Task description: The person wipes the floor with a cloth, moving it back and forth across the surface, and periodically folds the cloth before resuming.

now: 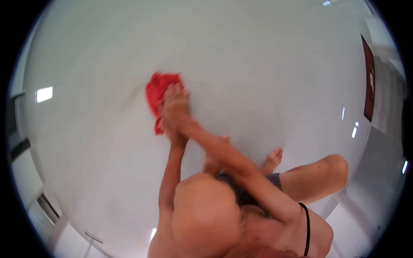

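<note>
A crumpled red cloth (158,91) lies on the pale, glossy floor (258,64), left of the view's middle. My right hand (176,103) reaches across from the right and presses on the cloth's right side, its fingers over the fabric. Under and just left of it is my left hand (168,125), largely covered by the right one, with its fingers at the cloth's lower edge. Both hands are slightly blurred, and the left fingers are mostly hidden. A faint brownish smear shows on the floor left of the cloth.
My bent knees and a bare foot (272,160) are at the lower middle and right. A dark red mat (369,79) lies at the right edge, beside grey steps (387,94). Dark openings line the left edge. Light reflections spot the floor.
</note>
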Tool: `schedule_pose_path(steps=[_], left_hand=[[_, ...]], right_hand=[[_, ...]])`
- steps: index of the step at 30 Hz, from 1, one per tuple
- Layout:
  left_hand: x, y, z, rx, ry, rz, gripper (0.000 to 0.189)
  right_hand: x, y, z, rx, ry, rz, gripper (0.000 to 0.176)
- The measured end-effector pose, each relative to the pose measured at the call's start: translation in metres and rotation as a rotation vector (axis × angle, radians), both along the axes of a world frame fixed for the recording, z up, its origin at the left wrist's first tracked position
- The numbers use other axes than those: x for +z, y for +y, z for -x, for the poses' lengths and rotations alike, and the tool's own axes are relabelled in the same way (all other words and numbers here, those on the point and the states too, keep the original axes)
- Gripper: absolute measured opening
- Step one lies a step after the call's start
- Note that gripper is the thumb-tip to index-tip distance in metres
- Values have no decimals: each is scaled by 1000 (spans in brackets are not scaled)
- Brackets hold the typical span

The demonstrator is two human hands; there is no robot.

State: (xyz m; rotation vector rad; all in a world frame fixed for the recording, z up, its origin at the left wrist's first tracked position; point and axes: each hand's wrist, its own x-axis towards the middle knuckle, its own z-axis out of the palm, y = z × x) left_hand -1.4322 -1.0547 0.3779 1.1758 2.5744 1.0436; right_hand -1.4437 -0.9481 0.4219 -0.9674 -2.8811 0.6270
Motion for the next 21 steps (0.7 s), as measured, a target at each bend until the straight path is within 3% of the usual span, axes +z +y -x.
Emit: schedule_pose_path(steps=[3,5,10,11,13,14,16,21], left_hand=[[27,-43,-3,36,107,191,61],[32,-54,-9,39,93,203,64],[48,-66,-1,-33,23,115,73],[52,-58,-2,-61,-33,73,74],[50,-19,-16,-168,-50,59,78],[37,5,-21,-251,182,168,74],[29,77,-50,-372,244,79,68],[25,132,-108,-653,276,-6,60]], right_hand=[[1,-49,-10,140,-31,-100,77],[-1,-58,-20,172,-18,-130,85],[39,-58,-23,153,-90,-43,85],[44,-49,-26,131,-108,-30,85],[37,-24,-46,-67,45,-79,69],[33,-3,-59,-119,25,-114,68],[21,62,-103,-248,18,-170,64],[11,101,-191,-562,68,-195,57]])
